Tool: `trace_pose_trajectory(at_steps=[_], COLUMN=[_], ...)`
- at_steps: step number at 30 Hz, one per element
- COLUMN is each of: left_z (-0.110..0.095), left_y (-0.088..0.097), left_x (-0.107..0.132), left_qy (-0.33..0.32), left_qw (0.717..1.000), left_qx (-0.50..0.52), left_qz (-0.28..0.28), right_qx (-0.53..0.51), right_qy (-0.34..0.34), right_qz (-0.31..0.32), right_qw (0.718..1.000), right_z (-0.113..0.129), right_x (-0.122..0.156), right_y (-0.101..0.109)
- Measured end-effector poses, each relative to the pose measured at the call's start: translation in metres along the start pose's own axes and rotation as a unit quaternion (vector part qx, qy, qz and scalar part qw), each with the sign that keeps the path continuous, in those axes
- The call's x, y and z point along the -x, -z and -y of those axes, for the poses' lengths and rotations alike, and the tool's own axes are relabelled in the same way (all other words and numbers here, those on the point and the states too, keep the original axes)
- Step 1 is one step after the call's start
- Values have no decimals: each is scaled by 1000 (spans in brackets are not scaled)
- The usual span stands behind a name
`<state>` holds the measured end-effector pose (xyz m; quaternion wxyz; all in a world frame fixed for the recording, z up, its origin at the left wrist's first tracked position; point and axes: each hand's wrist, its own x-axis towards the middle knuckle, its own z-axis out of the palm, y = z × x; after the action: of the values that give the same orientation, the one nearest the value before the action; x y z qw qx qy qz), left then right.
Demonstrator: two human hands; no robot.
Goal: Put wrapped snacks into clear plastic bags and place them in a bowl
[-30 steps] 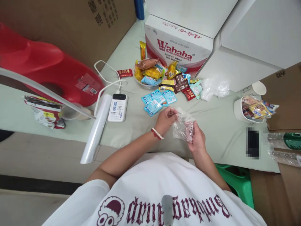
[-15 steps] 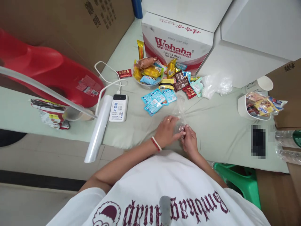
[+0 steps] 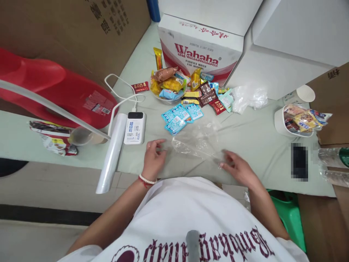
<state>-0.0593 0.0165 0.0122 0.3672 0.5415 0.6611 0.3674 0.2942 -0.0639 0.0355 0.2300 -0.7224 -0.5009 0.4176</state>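
Observation:
A clear plastic bag (image 3: 196, 142) lies spread on the cloth-covered table between my two hands. My left hand (image 3: 155, 157), with a beaded bracelet at the wrist, rests left of the bag. Its fingers are loosely bent and apart, holding nothing. Beside the bag's right end, my right hand (image 3: 237, 168) has thumb and fingers apart, slightly blurred. Whether its fingertips touch the film I cannot tell. Just beyond the bag are blue flat packets (image 3: 176, 118). A clear bowl of wrapped snacks (image 3: 170, 85) stands behind them, with loose wrapped bars (image 3: 208, 97) to its right.
On the left are a power bank (image 3: 135, 128) with a white cable, a roll of clear film (image 3: 112, 156) and a red jug (image 3: 54, 87). A Wahaha carton (image 3: 201, 51) stands behind. To the right are a white tub of snacks (image 3: 280, 122) and crumpled plastic (image 3: 249, 98).
My hands were together at the gathered bag. They have moved apart, left hand leftward and right hand rightward, and the bag now lies loosely spread between them.

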Motion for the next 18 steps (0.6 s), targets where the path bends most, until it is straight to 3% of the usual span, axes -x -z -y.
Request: trace_pose_trajectory(at_steps=[2, 4, 7, 9, 11, 13, 15, 18], left_z=[-15, -37, -67, -76, -74, -62, -46, -21], left_y=[7, -1, -36, -64, -85, -94, -91, -74], left_x=[-1, -10, -34, -52, -67, -75, -75, -64], left_qy=[-106, -197, -258, -267, -235, -172, -112, -25], left_qw=[991, 973, 955, 951, 951, 957, 974, 990], left_qx=[-78, -115, -144, -144, -129, -84, -8, 90], left_qz=[-34, -34, 15, 67, 156, 216, 197, 107], right_qx=[68, 77, 0, -63, -114, -145, -168, -211], right_qy=[42, 73, 99, 106, 101, 83, 43, -42], right_qz=[-43, -41, -12, -29, -48, -64, -90, -112], right_qw=[996, 994, 995, 992, 987, 984, 981, 970], right_z=[7, 19, 39, 48, 52, 48, 37, 13], right_x=[-14, -35, -68, -83, -89, -87, -81, -64], right_y=[14, 10, -23, -47, -59, -56, -44, -27])
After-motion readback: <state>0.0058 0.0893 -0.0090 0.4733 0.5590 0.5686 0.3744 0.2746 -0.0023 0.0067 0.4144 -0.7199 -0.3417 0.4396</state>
